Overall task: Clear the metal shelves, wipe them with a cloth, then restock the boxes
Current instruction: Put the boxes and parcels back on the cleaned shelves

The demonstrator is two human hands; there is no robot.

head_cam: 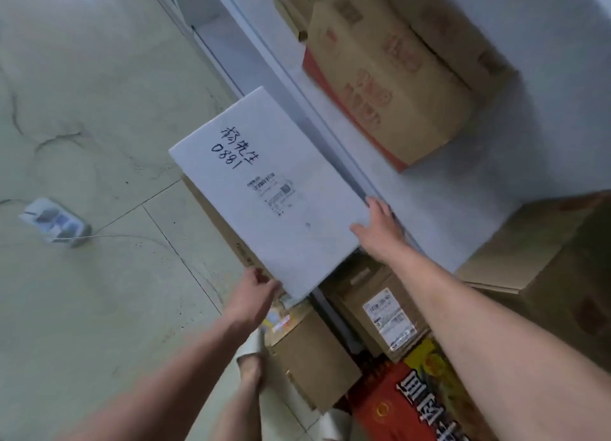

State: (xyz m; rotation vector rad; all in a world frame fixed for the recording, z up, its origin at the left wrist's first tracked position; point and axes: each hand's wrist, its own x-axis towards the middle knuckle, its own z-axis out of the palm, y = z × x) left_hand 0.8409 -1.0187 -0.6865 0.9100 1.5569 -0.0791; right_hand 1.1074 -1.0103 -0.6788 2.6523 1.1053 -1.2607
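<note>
A flat white box (264, 189) with black handwriting and a shipping label is held in the air in front of the shelf edge. My left hand (253, 296) grips its near left corner. My right hand (380, 229) holds its right edge, close to the rim of the grey metal shelf (439, 209). On that shelf stands a brown carton with red print (383, 76) at the back and another brown carton (542, 258) at the right.
Under the held box lies a brown carton (218, 215). Lower down stand several more cartons (307, 351), one with a white label (388, 318), and a red and yellow package (416, 391). A power strip with a cable (54, 222) lies on the pale tiled floor at left.
</note>
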